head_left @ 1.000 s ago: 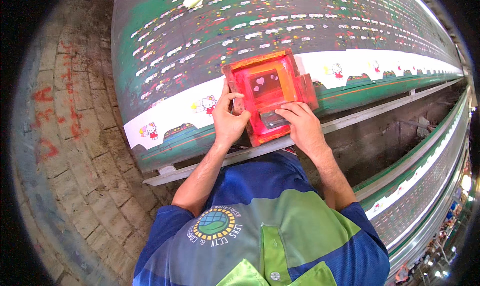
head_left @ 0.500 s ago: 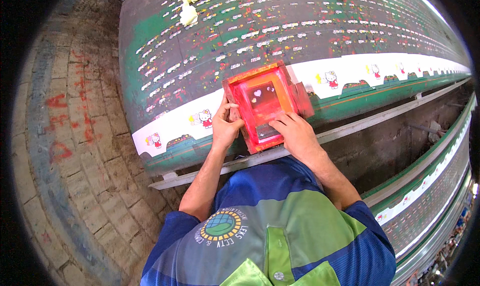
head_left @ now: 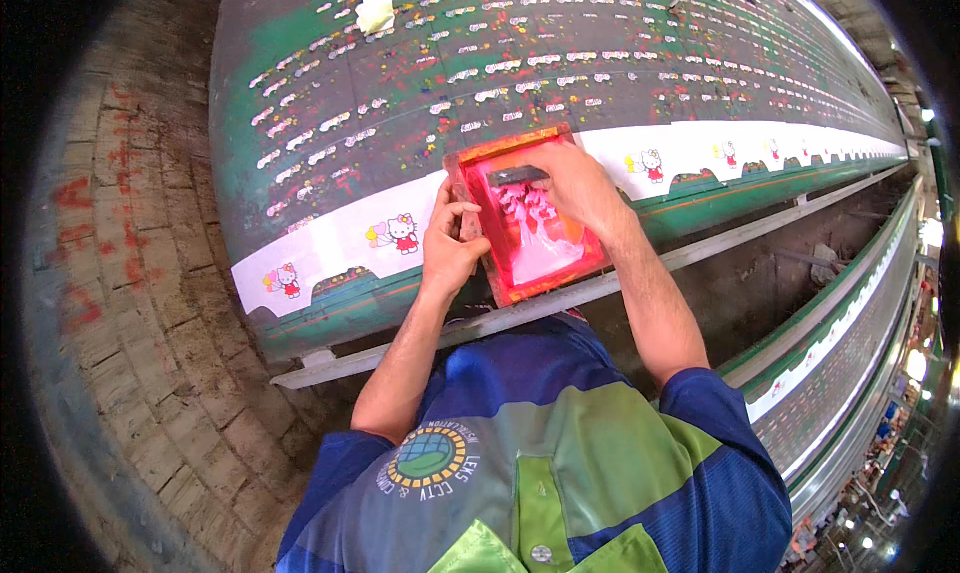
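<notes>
Two printed figures [head_left: 400, 235] showed on the left of the white strip [head_left: 335, 241]. Beside them, the left hand [head_left: 446, 253] curled thumb and fingers around the side of the red frame [head_left: 550, 281], probably to stop it sliding where it lay over the strip. Inside, near its far end, a dark squeegee [head_left: 513, 177] sat beyond smeared pink ink [head_left: 540, 257], pinched by the right hand [head_left: 580, 185], likely for steady pressure.

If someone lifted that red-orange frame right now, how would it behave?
The red-orange frame would probably stay stiff, since its thick sides form a solid-looking rectangle. It seems unlikely to roll, being broad and square-cornered. The wet-looking pink paint inside might run or smear if it tipped.
</notes>
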`<act>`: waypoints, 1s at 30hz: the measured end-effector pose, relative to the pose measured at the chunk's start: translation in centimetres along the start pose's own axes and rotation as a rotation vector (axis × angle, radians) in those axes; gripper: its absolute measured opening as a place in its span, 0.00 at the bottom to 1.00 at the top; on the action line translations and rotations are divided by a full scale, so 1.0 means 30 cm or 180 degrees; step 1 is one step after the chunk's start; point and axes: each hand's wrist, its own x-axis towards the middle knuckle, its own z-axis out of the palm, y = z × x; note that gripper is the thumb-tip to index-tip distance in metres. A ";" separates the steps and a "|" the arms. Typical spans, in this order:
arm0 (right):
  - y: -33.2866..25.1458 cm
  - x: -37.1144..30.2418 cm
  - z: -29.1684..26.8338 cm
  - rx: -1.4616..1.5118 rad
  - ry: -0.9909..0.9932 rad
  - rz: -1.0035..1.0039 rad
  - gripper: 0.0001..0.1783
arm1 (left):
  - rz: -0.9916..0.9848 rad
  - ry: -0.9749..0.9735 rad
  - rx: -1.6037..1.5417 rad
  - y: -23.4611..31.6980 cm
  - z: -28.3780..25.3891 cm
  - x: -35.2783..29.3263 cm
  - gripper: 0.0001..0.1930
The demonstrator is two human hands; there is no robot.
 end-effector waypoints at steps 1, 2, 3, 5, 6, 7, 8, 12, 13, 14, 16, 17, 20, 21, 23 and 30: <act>-0.010 -0.031 0.008 0.0014 -0.0076 0.0082 0.25 | -0.0004 -0.0002 -0.0006 -0.009 -0.004 0.000 0.26; -0.025 -0.086 0.016 0.0045 0.0022 0.0064 0.26 | -0.0032 0.0034 -0.0046 -0.019 -0.002 -0.004 0.27; -0.048 -0.157 0.022 0.0069 0.0130 0.0030 0.27 | -0.0042 0.0075 -0.0083 -0.014 0.003 -0.003 0.27; -0.082 -0.275 0.050 0.0063 0.0247 0.0031 0.28 | -0.0027 0.0088 -0.0241 0.025 0.027 -0.003 0.28; -0.091 -0.321 0.071 0.0030 0.0250 0.0051 0.29 | 0.0015 0.0079 -0.0127 0.026 0.030 -0.008 0.27; -0.096 -0.355 0.079 0.0008 0.0271 0.0080 0.30 | 0.0059 0.0053 0.0001 0.026 0.025 -0.008 0.27; -0.096 -0.380 0.084 0.0042 0.0303 0.0052 0.30 | 0.0105 0.0031 0.0130 0.027 0.023 -0.010 0.26; -0.075 -0.406 0.066 0.0176 0.0408 -0.0024 0.31 | 0.0090 0.0224 0.0380 0.041 0.062 -0.014 0.21; -0.053 -0.408 0.049 0.0212 0.0393 -0.0037 0.31 | 0.0228 0.0226 0.0366 0.053 0.090 -0.012 0.20; -0.022 -0.415 0.030 0.0250 0.0377 -0.0050 0.31 | 0.0198 0.0215 0.0405 0.061 0.129 -0.010 0.20; 0.070 -0.450 -0.016 0.0271 0.0498 -0.0054 0.30 | 0.0120 0.0223 0.0492 0.108 0.234 -0.003 0.20; 0.131 -0.475 -0.052 0.0282 0.0551 -0.0036 0.30 | 0.0410 0.0189 0.0448 0.088 0.315 0.022 0.21; 0.332 -0.547 -0.129 0.0281 0.0670 -0.0027 0.30 | 0.0480 0.0212 0.0625 0.037 0.539 0.075 0.22; 0.397 -0.571 -0.145 0.0271 0.0696 -0.0021 0.30 | 0.0558 0.0203 0.0801 -0.015 0.590 0.095 0.23; 0.511 -0.607 -0.187 0.0177 0.0739 -0.0074 0.29 | 0.0339 0.0197 0.0548 -0.038 0.717 0.130 0.22; 0.620 -0.623 -0.220 0.0104 0.0657 -0.0164 0.27 | -0.0123 0.0117 0.0078 -0.052 0.803 0.193 0.23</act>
